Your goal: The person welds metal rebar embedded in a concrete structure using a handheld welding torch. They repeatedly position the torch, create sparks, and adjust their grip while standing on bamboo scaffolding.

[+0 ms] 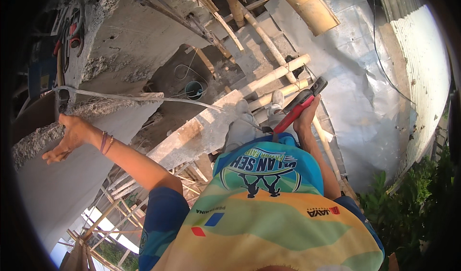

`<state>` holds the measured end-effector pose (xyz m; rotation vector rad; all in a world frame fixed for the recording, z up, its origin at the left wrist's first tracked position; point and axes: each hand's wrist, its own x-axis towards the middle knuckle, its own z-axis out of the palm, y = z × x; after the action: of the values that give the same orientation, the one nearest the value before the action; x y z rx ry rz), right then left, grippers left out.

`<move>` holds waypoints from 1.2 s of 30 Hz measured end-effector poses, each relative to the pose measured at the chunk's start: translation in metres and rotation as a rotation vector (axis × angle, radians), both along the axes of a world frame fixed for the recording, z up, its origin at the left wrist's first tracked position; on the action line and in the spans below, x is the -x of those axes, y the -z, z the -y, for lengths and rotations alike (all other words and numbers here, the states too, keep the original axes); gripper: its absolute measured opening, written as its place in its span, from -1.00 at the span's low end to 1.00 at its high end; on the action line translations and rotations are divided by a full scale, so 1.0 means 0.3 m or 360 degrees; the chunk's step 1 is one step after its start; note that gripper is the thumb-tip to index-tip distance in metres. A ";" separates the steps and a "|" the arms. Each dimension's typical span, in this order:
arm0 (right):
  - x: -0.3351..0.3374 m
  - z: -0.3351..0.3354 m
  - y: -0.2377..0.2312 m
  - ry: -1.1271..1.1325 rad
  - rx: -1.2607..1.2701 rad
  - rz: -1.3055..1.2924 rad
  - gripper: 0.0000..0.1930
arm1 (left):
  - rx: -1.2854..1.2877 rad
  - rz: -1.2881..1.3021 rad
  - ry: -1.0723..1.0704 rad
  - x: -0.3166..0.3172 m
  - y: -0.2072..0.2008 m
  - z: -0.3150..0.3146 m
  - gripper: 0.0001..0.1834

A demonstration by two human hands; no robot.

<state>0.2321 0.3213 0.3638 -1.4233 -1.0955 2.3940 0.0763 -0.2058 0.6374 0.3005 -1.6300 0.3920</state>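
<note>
My right hand [305,122] is wrapped round the red body of a corded power tool [294,116] that looks like an angle grinder, its dark head pointing up and away from me. A grey cable [163,99] runs from the tool's near end across to the far left. My left hand [72,136] stretches out to the left with its fingers apart, holding nothing, beside the rough broken edge of a concrete slab [110,108]. Whether it touches the concrete I cannot tell. Just beyond its fingers is a dark tool head on a wooden handle [60,69], seemingly a hammer.
My feet [276,98] stand by bamboo poles [276,74] and a narrow concrete beam [187,129], high above a lower level with a teal bucket [194,90]. Grey sheet metal [355,98] lies at right. A thick bamboo pole [309,7] juts in from above.
</note>
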 end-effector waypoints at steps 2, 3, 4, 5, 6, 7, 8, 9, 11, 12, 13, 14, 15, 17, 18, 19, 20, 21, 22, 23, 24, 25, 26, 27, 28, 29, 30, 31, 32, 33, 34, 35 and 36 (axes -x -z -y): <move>0.039 -0.058 0.021 -0.0086 0.0033 0.0012 -0.40 | 0.0008 0.0014 0.0001 -0.004 -0.005 0.007 0.21; 0.054 -0.082 0.033 -0.0085 0.0106 0.0030 -0.40 | -0.0008 0.0015 -0.0033 -0.005 -0.006 0.011 0.21; 0.071 -0.101 0.049 -0.0084 0.0178 0.0048 -0.40 | -0.0024 0.0015 -0.0068 -0.006 -0.008 0.015 0.21; 0.081 -0.117 0.065 -0.0090 0.0248 0.0054 -0.40 | -0.0040 0.0023 -0.0104 -0.007 -0.008 0.017 0.21; 0.087 -0.130 0.081 -0.0076 0.0292 0.0097 -0.41 | -0.0065 0.0027 -0.0114 -0.007 -0.009 0.018 0.21; 0.095 -0.134 0.099 -0.0071 0.0336 0.0116 -0.41 | -0.0089 0.0027 -0.0127 -0.008 -0.012 0.017 0.22; 0.104 -0.139 0.118 -0.0085 0.0392 0.0062 -0.41 | -0.0110 0.0018 -0.0140 -0.010 -0.016 0.013 0.22; 0.119 -0.136 0.140 -0.0033 0.0460 0.0153 -0.41 | -0.0148 0.0028 -0.0142 -0.011 -0.019 0.006 0.21; 0.123 -0.133 0.174 -0.0051 0.0556 0.0105 -0.41 | -0.0250 0.0021 -0.0132 -0.015 -0.025 -0.010 0.20; 0.119 -0.130 0.190 -0.0037 0.0591 0.0146 -0.40 | -0.0254 0.0034 -0.0123 -0.015 -0.024 -0.016 0.19; 0.109 -0.133 0.202 -0.0068 0.0639 0.0152 -0.40 | -0.0281 0.0026 -0.0108 -0.018 -0.023 -0.022 0.18; 0.106 -0.131 0.219 -0.0036 0.0660 0.0217 -0.40 | -0.0242 0.0013 -0.0066 -0.020 -0.020 -0.024 0.16; 0.106 -0.129 0.236 -0.0016 0.0686 0.0244 -0.40 | -0.0294 0.0011 -0.0136 -0.019 -0.016 -0.024 0.15; 0.101 -0.127 0.265 -0.0057 0.0688 0.0260 -0.41 | -0.0203 -0.0035 -0.0218 -0.016 -0.015 -0.017 0.14; 0.101 -0.127 0.278 -0.0040 0.0661 0.0281 -0.41 | -0.0238 -0.0028 -0.0251 -0.014 -0.019 -0.014 0.13; 0.101 -0.122 0.290 -0.0020 0.0635 0.0300 -0.42 | -0.0215 -0.0032 -0.0273 -0.009 -0.026 -0.015 0.14; 0.105 -0.116 0.303 0.0005 0.0600 0.0332 -0.42 | -0.0312 -0.0067 -0.0340 -0.008 -0.032 -0.025 0.13; 0.100 -0.116 0.311 -0.0021 0.0576 0.0296 -0.44 | -0.0258 -0.0026 -0.0237 -0.007 -0.034 -0.043 0.13; 0.096 -0.108 0.319 -0.0025 0.0592 0.0338 -0.44 | -0.0324 -0.0013 -0.0179 -0.009 -0.031 -0.074 0.12; 0.096 -0.108 0.331 -0.0041 0.0616 0.0347 -0.45 | -0.0427 -0.0025 -0.0111 -0.018 -0.014 -0.118 0.11; 0.096 -0.106 0.345 -0.0055 0.0639 0.0350 -0.45 | -0.0453 0.0042 -0.0064 -0.040 0.023 -0.180 0.04; 0.089 -0.107 0.354 -0.0141 0.0681 0.0312 -0.38 | -0.0515 0.0085 0.0003 -0.077 0.086 -0.261 -0.03; 0.090 -0.101 0.368 -0.0129 0.0688 0.0316 -0.37 | -0.0479 0.0165 0.0076 -0.115 0.155 -0.349 -0.10; 0.089 -0.092 0.380 -0.0098 0.0670 0.0348 -0.36 | -0.0517 0.0287 0.0367 -0.133 0.286 -0.437 -0.38; 0.097 -0.082 0.396 -0.0076 0.0647 0.0363 -0.36 | -0.0863 0.0407 0.0473 -0.157 0.434 -0.531 -0.58; 0.101 -0.072 0.406 -0.0082 0.0649 0.0375 -0.33 | -0.1217 0.0621 0.0516 -0.173 0.592 -0.622 -0.69; 0.102 -0.063 0.410 -0.0075 0.0658 0.0379 -0.34 | -0.1777 0.0758 0.0742 -0.193 0.761 -0.722 -0.78; 0.112 -0.053 0.416 -0.0079 0.0664 0.0366 -0.34 | -0.2089 0.1092 0.0847 -0.188 0.907 -0.797 -0.80; 0.119 -0.040 0.416 -0.0066 0.0679 0.0388 -0.34 | -0.2439 0.1473 0.0772 -0.167 1.034 -0.844 -0.75; 0.124 -0.029 0.413 -0.0106 0.0667 0.0384 -0.37 | -0.2371 0.1773 0.0861 -0.136 1.148 -0.876 -0.68; 0.136 -0.021 0.413 -0.0123 0.0653 0.0398 -0.38 | -0.2514 0.1747 0.0968 -0.086 1.258 -0.900 -0.58; 0.138 -0.009 0.407 -0.0139 0.0644 0.0425 -0.37 | -0.2356 0.1814 0.1006 -0.035 1.355 -0.911 -0.55; 0.134 0.004 0.399 -0.0126 0.0693 0.0413 -0.36 | -0.2201 0.1841 0.1117 0.012 1.441 -0.913 -0.52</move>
<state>0.1918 0.3200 0.2441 -1.9012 -0.7077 2.6770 0.0726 0.0680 0.2052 0.5140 -2.7595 -1.4419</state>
